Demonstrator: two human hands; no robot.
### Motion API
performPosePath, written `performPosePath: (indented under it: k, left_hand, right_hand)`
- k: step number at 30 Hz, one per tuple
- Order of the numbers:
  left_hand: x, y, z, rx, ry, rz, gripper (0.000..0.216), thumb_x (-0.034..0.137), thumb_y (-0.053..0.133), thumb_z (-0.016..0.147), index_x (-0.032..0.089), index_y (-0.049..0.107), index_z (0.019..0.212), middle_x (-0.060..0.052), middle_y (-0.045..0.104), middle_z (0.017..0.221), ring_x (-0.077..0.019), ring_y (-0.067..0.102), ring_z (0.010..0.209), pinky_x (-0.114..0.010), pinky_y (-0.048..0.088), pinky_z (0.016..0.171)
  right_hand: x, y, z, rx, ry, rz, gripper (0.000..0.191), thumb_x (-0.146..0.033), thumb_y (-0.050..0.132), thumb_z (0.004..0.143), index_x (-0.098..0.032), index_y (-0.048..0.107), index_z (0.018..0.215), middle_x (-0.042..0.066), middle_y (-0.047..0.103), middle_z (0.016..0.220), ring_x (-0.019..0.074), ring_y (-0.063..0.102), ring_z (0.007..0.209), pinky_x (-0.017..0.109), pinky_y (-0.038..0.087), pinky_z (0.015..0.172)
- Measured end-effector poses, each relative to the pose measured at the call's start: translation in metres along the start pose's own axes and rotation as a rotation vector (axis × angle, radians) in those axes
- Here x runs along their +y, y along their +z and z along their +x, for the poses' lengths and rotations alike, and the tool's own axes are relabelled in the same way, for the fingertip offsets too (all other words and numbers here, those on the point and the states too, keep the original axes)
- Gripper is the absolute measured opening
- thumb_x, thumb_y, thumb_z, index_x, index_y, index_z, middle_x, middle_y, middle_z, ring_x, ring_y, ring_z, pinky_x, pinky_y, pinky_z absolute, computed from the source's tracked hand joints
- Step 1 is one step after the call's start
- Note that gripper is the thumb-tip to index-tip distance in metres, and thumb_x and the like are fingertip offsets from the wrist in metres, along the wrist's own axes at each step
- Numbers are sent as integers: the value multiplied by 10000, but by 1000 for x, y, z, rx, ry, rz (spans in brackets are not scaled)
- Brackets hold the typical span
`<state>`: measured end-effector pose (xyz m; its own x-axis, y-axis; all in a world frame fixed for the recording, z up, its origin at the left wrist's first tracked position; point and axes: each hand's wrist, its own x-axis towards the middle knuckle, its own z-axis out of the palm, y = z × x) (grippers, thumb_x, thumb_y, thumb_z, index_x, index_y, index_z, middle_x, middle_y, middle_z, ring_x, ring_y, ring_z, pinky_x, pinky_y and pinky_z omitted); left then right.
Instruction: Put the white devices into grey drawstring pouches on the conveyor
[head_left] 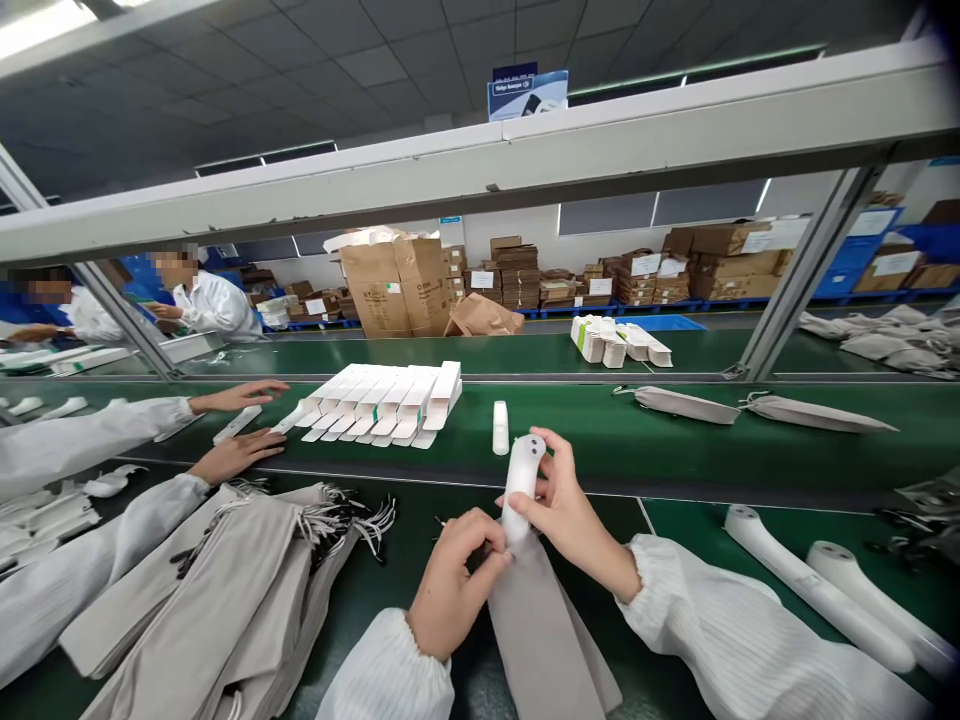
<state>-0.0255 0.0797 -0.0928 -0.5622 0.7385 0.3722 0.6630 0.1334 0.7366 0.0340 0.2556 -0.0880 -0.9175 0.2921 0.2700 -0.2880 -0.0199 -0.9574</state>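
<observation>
My right hand (566, 510) grips a white plastic handheld device (521, 480), which stands nearly upright with several dark holes at its top. Its lower end sits in the mouth of a flat grey-beige fabric drawstring pouch (540, 640). My left hand (457, 585) pinches the pouch's mouth just below the device. Both my white sleeves are gathered at the wrist. Two more white devices (814, 600) lie on the green mat at the lower right, beyond my right arm. A small white bottle (500, 428) stands on the green conveyor belt (600, 450) just past my hands.
White cartons (382, 405) lie in rows on the belt. Filled pouches (686, 405) lie to the right. A stack of pouches (202, 590) sits at lower left, beneath a co-worker's white-sleeved hands (236, 455). A metal rail (480, 180) crosses overhead; cardboard boxes (397, 285) stand beyond.
</observation>
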Motion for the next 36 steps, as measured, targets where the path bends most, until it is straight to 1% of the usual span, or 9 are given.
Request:
performPosePath:
  k: [3, 5, 9, 13, 17, 21, 25, 31, 36]
  left_hand:
    - [14, 0, 4, 198, -90, -219, 136, 237, 579, 904, 200, 531, 782, -24, 553, 949, -155, 520, 877, -275, 397, 741]
    - [20, 0, 4, 304, -166, -293, 150, 268, 611, 885, 193, 547, 773, -43, 554, 1039, -170, 528, 974, -261, 408, 767]
    - [27, -17, 0, 353, -311, -510, 256, 347, 731, 802, 186, 534, 769, -1, 529, 890, -91, 476, 683, -212, 368, 587]
    - [27, -42, 0, 483, -373, -661, 290, 452, 700, 821, 216, 552, 902, 52, 423, 751, -47, 268, 507, -194, 218, 455]
    - [7, -34, 2, 278, -282, -291, 239, 350, 647, 854, 247, 595, 1064, 5, 507, 901, -97, 435, 638, -240, 378, 590]
    - [-32, -9, -8, 112, -287, 107, 131, 225, 547, 866, 235, 621, 974, -25, 552, 964, -153, 501, 750, -298, 418, 696]
    - [-56, 1, -14, 14, -302, 220, 150, 139, 527, 816, 231, 607, 905, -13, 570, 889, -177, 536, 801, -332, 431, 782]
    - [-48, 1, -9, -33, -175, 392, 171, 34, 488, 742, 205, 497, 742, -8, 575, 825, -185, 542, 803, -345, 408, 772]
    - [-32, -5, -11, -62, 139, 536, 252, -41, 423, 696, 209, 427, 722, -13, 552, 771, -195, 509, 810, -393, 392, 841]
  right_hand:
    - [-2, 3, -5, -148, -32, -182, 299, -436, 481, 990, -258, 551, 1219, 73, 578, 1189, 193, 612, 998, 362, 494, 877]
    - [-6, 2, -7, -233, -11, -285, 404, -469, 364, 1028, -201, 664, 988, 68, 614, 1017, 192, 586, 980, 352, 451, 886]
    - [-31, -10, -17, -329, 199, -30, 259, -451, 540, 959, -203, 603, 921, -62, 381, 599, 73, 348, 505, 223, 295, 505]
    - [-86, -25, -26, -34, 189, 364, 163, -324, 578, 944, -245, 443, 897, -119, 147, 576, 38, 68, 435, 183, 192, 443]
    - [-119, -44, 6, 261, -142, 232, 76, -288, 526, 960, -245, 464, 949, -112, 193, 587, 54, 189, 422, 195, 369, 496]
    - [-89, -75, 78, 485, -420, -506, 122, -270, 402, 990, -235, 504, 1047, -59, 453, 617, 122, 518, 547, 286, 469, 682]
    - [-26, -85, 132, 187, 43, -1331, 420, -272, 443, 986, -184, 413, 1396, 106, 683, 1042, 240, 652, 965, 353, 465, 842]
    - [51, -63, 149, 76, 443, -1447, 437, -355, 621, 935, -108, 554, 1289, 137, 641, 1158, 260, 635, 1039, 450, 522, 890]
    - [56, -67, 149, 59, 409, -1402, 540, -219, 599, 931, -118, 422, 1431, 185, 565, 1270, 287, 599, 1125, 459, 490, 928]
